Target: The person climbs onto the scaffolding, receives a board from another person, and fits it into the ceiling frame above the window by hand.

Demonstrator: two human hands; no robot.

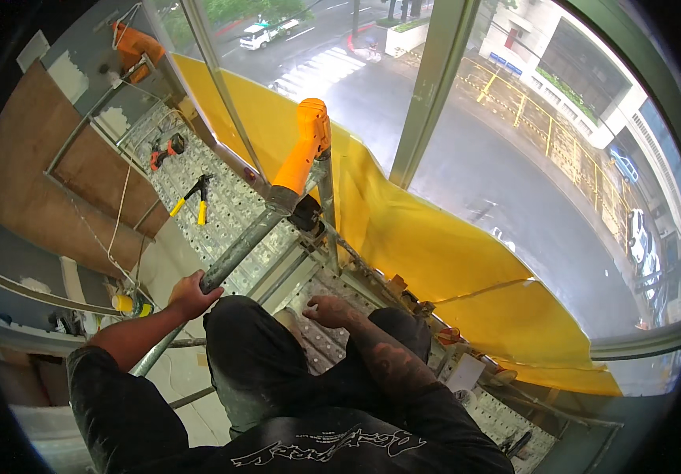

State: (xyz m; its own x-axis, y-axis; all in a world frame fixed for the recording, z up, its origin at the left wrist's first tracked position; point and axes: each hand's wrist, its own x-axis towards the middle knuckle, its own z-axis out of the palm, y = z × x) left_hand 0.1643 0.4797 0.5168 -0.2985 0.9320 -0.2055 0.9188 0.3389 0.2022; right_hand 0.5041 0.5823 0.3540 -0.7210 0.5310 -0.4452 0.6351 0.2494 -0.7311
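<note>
My left hand point(193, 295) is closed round a grey metal scaffold pipe point(239, 251) beside my left knee. Between my knees, above a perforated metal plank point(324, 347), my right hand point(329, 311) has its fingers curled in; whether anything is in them is hidden. An orange cordless power tool point(302, 152) with a black base stands at the far end of the pipe, apart from both hands. Beyond my left hand, a hand riveter point(197, 197) with yellow grips lies on the upper perforated platform point(233, 225). Behind it rests a red-and-black cordless drill point(168, 151).
Yellow sheeting point(411, 229) hangs along the window frames point(439, 87) ahead and to the right, with a street far below. A cable point(121, 207) runs down on the left by a brown board point(56, 166). An orange bag point(136, 49) hangs at the far left.
</note>
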